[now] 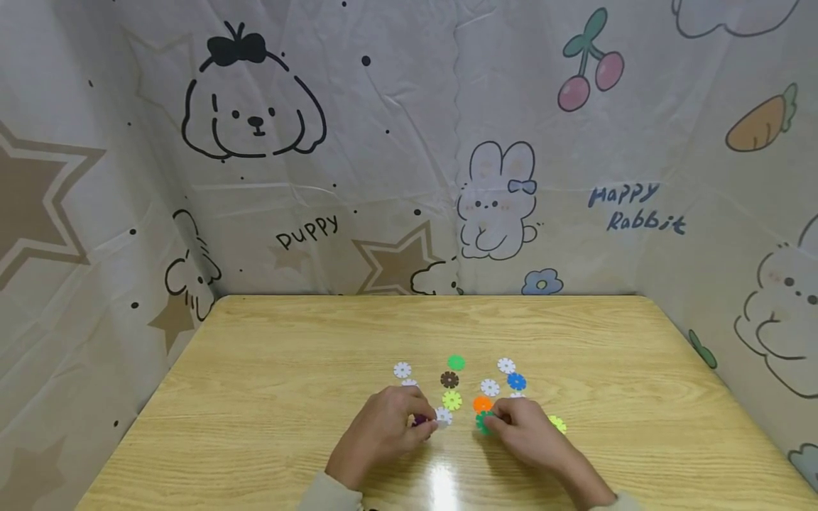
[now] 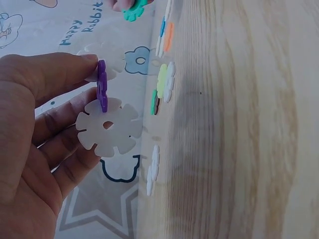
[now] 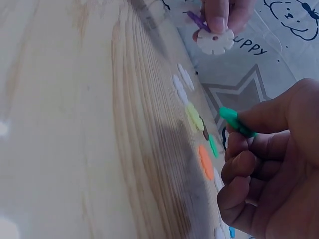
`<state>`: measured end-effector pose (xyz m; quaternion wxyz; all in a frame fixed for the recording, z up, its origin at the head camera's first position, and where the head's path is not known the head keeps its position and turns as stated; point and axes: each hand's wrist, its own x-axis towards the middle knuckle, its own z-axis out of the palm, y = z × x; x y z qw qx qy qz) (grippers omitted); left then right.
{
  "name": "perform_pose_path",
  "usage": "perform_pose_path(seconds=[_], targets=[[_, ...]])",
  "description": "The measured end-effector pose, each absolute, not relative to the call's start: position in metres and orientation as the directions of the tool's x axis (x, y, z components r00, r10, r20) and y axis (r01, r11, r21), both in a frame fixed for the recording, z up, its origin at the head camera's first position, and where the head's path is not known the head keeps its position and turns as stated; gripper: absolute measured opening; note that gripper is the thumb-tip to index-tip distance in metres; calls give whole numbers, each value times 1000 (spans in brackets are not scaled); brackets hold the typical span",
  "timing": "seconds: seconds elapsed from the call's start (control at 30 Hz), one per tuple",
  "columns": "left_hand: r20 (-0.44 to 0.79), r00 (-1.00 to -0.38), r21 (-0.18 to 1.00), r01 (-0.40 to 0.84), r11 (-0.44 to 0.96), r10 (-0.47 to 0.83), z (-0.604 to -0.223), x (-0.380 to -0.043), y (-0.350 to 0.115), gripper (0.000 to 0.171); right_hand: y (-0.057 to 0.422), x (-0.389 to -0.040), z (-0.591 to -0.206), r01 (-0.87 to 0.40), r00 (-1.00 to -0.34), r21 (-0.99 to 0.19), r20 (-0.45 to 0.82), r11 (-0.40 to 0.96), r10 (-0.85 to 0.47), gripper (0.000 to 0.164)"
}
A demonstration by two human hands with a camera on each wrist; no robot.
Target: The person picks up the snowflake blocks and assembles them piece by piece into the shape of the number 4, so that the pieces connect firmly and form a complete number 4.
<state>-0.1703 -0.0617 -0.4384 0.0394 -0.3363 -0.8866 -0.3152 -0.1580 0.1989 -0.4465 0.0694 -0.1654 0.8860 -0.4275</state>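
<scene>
My left hand (image 1: 388, 427) pinches a purple notched disc (image 2: 102, 88) between thumb and fingers, above the table. A white notched disc (image 2: 112, 142) is slotted crosswise into the purple one. Another pale disc (image 2: 110, 62) shows behind the thumb tip; how it is joined is partly hidden. My right hand (image 1: 529, 434) grips a single green notched disc (image 3: 234, 119) by its edge with thumb and index finger, its other fingers curled in. The two hands are apart, with the held pieces facing each other.
On the wooden table (image 1: 268, 355) lie several loose notched discs: an orange disc (image 1: 482, 404), a yellow-green disc (image 1: 451, 400), a brown disc (image 1: 449, 380), a bright green disc (image 1: 456, 363), a blue disc (image 1: 516, 381) and several white ones. A printed curtain (image 1: 396, 177) hangs behind.
</scene>
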Motion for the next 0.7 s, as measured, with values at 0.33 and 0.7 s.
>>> perform_pose_path(seconds=[0.33, 0.7], targets=[[294, -766, 497, 633, 594, 571, -439, -170, -58, 7, 185, -159, -442, -204, -911, -846, -20, 492, -412, 25], [296, -760, 479, 643, 598, 579, -439, -169, -57, 7, 176, -160, -439, -184, -891, -885, -32, 426, -452, 22]])
